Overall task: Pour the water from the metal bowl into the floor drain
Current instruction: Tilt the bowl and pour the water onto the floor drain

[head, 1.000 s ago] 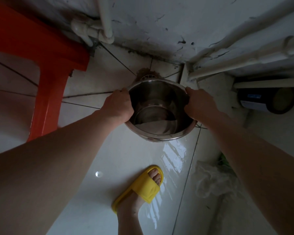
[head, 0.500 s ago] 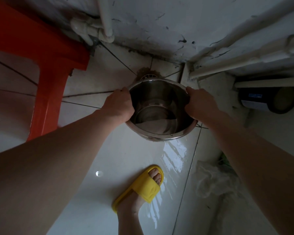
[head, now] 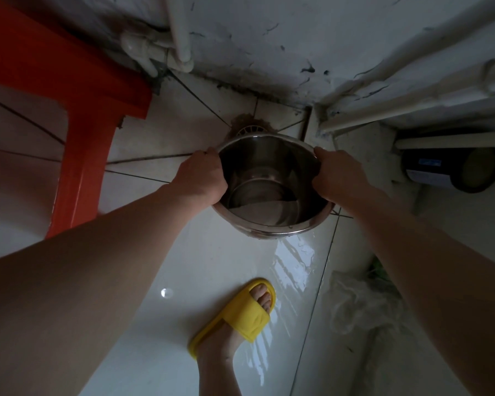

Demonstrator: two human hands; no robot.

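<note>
I hold a deep metal bowl (head: 269, 167) above the tiled floor, a shallow pool of water lying in its near bottom edge. My left hand (head: 202, 178) grips the rim on the left side, and my right hand (head: 336, 177) grips the rim on the right. Just beyond the bowl's far rim, the white grate of the floor drain (head: 251, 130) shows in a brown-stained patch near the wall corner. Most of the drain is hidden behind the bowl.
A red plastic stool (head: 77, 115) stands at the left. White pipes (head: 180, 32) run along the cracked wall. A dark can (head: 452, 172) lies on its side at the right. A crumpled plastic bag (head: 360, 301) and my foot in a yellow slipper (head: 240, 312) are nearby; the floor is wet.
The bowl and both hands have stayed almost in place; the water level in the bowl looks about the same.
</note>
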